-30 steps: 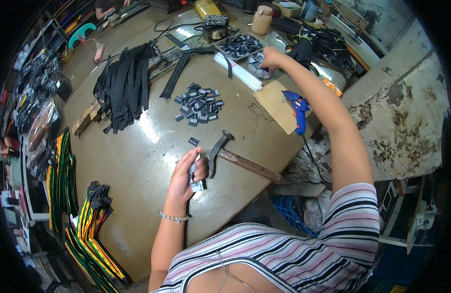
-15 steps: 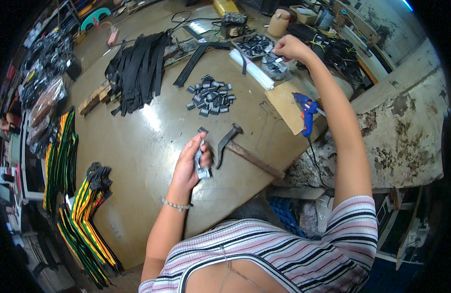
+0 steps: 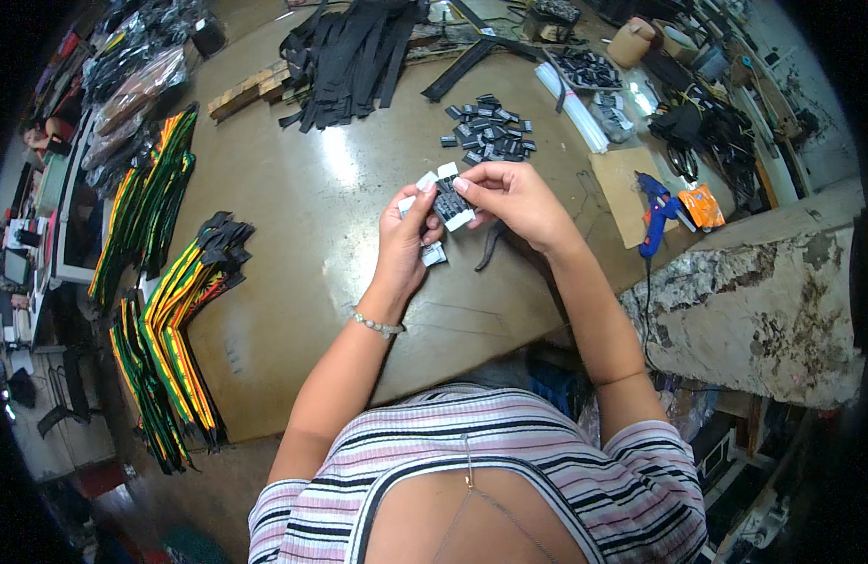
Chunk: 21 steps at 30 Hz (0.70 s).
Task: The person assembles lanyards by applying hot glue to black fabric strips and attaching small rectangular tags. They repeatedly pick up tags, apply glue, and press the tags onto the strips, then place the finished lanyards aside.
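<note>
Above the middle of the brown worktable, my left hand and my right hand meet on a small bundle of black pieces with white ends. Both hands pinch it between fingers and thumbs. A second small white-ended piece shows under my left palm. A hammer lies on the table just below my hands, mostly hidden by them. A pile of small black buckles lies beyond my hands.
Black straps are heaped at the far side. Green, yellow and orange striped straps lie in bundles along the left edge. A blue glue gun, a cardboard sheet and a tray of black parts sit at the right.
My right hand has come back from the far tray to my left hand and now grips the bundle with it. My left hand has lifted off the table beside the hammer.
</note>
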Available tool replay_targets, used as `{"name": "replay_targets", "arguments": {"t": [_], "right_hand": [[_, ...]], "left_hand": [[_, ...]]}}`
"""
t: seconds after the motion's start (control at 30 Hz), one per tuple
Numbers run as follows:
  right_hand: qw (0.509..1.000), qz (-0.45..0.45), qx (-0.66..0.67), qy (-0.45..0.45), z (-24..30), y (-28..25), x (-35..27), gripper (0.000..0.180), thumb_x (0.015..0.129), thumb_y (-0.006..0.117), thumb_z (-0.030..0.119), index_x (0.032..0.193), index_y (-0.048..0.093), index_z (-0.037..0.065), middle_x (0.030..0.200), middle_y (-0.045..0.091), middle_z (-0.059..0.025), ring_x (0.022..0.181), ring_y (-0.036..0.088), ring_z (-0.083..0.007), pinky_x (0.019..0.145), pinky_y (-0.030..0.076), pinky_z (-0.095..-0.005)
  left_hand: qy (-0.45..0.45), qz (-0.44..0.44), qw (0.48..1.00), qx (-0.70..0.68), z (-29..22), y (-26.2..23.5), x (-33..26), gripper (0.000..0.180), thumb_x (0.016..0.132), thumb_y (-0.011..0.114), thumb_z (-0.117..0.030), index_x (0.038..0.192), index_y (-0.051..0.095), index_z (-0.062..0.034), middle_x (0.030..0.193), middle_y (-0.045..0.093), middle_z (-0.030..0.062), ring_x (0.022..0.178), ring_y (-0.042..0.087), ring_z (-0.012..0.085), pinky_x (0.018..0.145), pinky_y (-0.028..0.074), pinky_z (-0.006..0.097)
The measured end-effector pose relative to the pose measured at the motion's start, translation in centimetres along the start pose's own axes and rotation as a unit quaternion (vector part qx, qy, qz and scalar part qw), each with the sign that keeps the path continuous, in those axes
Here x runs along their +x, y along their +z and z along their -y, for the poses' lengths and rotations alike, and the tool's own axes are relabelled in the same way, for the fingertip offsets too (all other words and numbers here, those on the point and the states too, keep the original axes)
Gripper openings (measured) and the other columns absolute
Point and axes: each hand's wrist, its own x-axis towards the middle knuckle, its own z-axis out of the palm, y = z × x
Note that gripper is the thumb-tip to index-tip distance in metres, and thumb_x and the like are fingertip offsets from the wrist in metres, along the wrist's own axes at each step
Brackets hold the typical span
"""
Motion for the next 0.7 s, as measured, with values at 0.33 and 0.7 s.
{"name": "replay_targets", "arguments": {"t": [0.33,0.7], "right_hand": [[0.907,-0.187,-0.377,0.031,-3.5,-12.4,-2.7,0.024,0.086,0.073,0.021,0.098,0.071,0.001,0.080,0.070,-0.0106,0.069,0.065,-0.0173,0.067,0.053,-0.0332],[0.779,-0.221,-0.586,0.000,-0.5,-30.0,10.1,0.023,0.080,0.074,0.015,0.103,0.075,0.012,0.101,0.073,-0.0144,0.094,0.070,-0.0296,0.085,0.054,-0.0395]], "left_hand": [[-0.070,0.012,0.990,-0.124,0.5,-1.5,0.9,0.010,0.098,0.061,-0.016,0.104,0.063,-0.0086,0.100,0.071,0.0030,0.067,0.057,0.0089,0.044,0.042,0.021],[-0.106,0.046,0.975,-0.190,-0.3,-1.7,1.2,0.033,0.100,0.057,-0.013,0.132,0.048,-0.0131,0.103,0.064,0.0034,0.069,0.049,0.0080,0.050,0.040,0.019]]}}
